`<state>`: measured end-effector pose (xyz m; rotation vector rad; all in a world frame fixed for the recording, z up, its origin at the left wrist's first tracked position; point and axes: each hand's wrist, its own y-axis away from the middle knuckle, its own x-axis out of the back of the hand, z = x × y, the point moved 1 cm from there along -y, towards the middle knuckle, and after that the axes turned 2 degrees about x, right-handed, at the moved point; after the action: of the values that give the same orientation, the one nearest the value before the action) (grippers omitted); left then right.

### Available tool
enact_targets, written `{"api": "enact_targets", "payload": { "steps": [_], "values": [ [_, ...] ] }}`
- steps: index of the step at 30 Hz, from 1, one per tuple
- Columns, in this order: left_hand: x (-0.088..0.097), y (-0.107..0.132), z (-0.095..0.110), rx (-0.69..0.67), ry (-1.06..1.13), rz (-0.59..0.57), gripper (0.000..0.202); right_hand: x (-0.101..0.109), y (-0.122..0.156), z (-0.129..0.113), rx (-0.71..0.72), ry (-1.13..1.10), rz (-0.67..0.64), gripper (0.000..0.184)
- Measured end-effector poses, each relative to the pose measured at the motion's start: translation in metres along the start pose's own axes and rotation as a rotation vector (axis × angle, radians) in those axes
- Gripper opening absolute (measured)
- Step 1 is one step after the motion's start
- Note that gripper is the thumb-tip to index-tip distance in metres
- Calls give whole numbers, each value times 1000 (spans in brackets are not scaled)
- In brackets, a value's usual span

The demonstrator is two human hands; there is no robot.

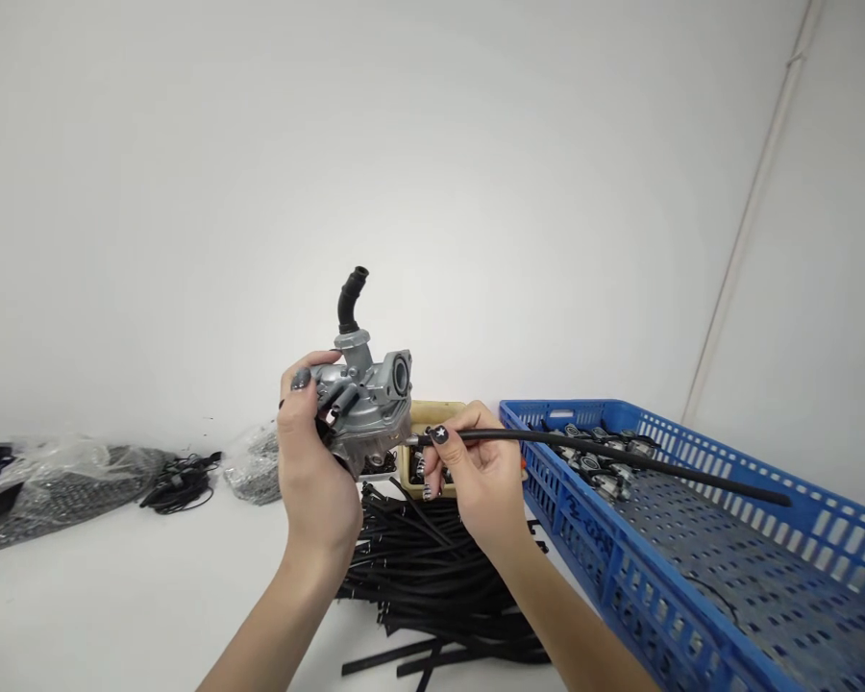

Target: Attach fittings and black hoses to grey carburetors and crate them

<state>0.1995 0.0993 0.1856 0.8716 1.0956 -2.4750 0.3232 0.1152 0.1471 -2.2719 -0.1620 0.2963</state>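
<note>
My left hand [315, 461] is wrapped round a silver metal carburetor [375, 399], held up above the table. A bent black rubber boot [352, 298] sticks up from its top. With thumb and fingers, my right hand [480, 471] pinches a long black rubber hose [620, 455] close to its left end. That end meets a small metal nipple low on the carburetor's right side; how far it is pushed on cannot be made out. The hose's other end reaches out over the blue crate. Below my hands lies a pile of similar black hoses [439, 577].
To the right stands a blue plastic crate [583, 519] with several carburetors [605, 452] at its far end. A yellowish bin [432, 413] sits behind my right hand. Plastic bags of small parts [93, 481] and a black cable bundle [180, 481] lie at left, along the wall.
</note>
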Motion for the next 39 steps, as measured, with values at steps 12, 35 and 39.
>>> {"api": "enact_targets", "payload": {
  "steps": [12,35,39],
  "values": [
    [1,3,7,-26,-87,-71,20,-14,8,-2,102,-12,100,28],
    [7,-11,-6,155,-13,14,24,-12,-6,17,-192,-379,-41,35],
    [5,-12,-5,273,31,71,29,-4,-10,16,-262,-510,-76,33]
  ]
}}
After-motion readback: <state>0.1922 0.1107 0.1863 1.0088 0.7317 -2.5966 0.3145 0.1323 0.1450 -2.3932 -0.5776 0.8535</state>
